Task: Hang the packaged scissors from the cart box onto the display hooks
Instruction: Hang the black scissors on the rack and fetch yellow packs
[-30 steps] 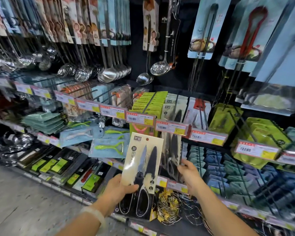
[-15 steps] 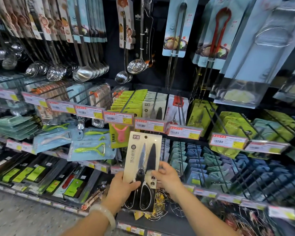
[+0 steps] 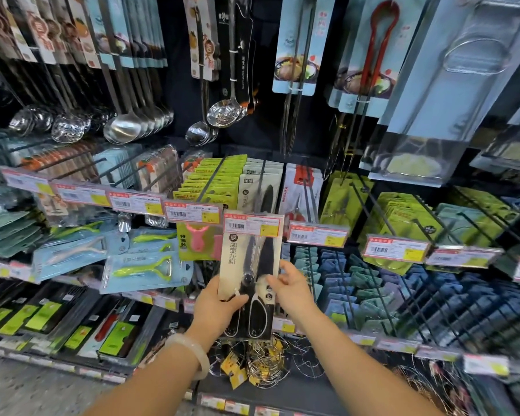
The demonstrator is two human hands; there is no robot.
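Both hands are gripping one pack of scissors (image 3: 250, 277): the left hand (image 3: 215, 307) is wrapping its lower left edge, thumb across the front, while the right hand (image 3: 291, 291) is pinching the right edge beside the handles. The pack is standing upright, its top tucked behind a price tag (image 3: 252, 225) at the near end of a display hook (image 3: 261, 187).

By my reading, the hanging step is under way, and the next move is calling for lining the card's top hole up with the hook tip and sliding it back; the hole is hidden behind the tag, so I cannot tell whether it is threaded.

Farther along that hook, matching scissor packs (image 3: 260, 190) are hanging, with green packs (image 3: 215, 181) just left. The cart box is not showing.
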